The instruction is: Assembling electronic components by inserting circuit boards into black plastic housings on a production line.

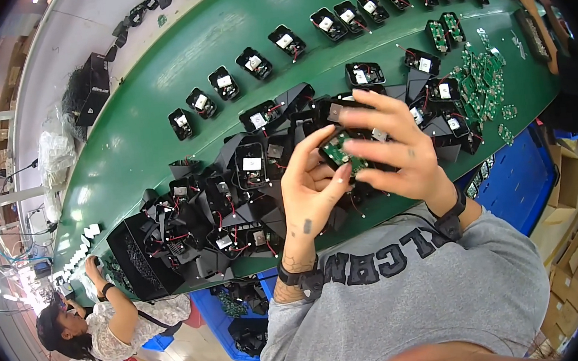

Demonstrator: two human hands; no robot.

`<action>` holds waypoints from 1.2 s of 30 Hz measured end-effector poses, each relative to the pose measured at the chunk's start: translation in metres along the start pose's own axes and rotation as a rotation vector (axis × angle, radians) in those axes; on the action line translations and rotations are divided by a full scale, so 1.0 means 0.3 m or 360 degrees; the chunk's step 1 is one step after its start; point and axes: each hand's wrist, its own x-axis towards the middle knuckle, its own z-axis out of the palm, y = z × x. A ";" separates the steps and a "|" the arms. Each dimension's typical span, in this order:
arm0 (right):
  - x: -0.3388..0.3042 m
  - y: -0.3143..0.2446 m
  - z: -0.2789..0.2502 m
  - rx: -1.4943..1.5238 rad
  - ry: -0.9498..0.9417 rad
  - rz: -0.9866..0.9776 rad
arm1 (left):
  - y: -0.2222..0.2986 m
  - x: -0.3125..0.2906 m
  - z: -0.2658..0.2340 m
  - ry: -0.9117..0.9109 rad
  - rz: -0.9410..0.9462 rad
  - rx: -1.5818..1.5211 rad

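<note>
My left hand point(308, 189) is curled round a small black housing with a green circuit board point(336, 149) in its opening, the thumb pressed along the near edge. Over the same piece, my right hand point(400, 145) has its fingers stretched out and spread, slightly blurred; its fingertips reach across the board, and I cannot tell whether they touch it. Just beneath both hands lies a pile of black housings, among them one with a white label point(252, 164) and thin red wires. The hands cover part of this pile.
A curved row of black housings point(254, 63) runs along the far side of the green table point(155, 89). Loose green circuit boards point(481, 82) spread at right. A black bin point(129, 255) stands at left, near a co-worker's arm point(121, 304). Blue crates point(511, 176) sit below.
</note>
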 end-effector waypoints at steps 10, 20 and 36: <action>-0.086 0.011 -0.006 0.0124 0.0047 0.0215 | -0.019 -0.020 0.052 -0.0050 -0.0198 -0.0100; -0.101 -0.007 0.012 0.0024 0.0105 0.0131 | -0.047 -0.044 0.041 0.0128 0.0269 0.0015; -0.080 -0.028 0.006 -0.0198 0.0116 0.0074 | -0.043 -0.053 0.064 0.0166 0.0302 -0.0074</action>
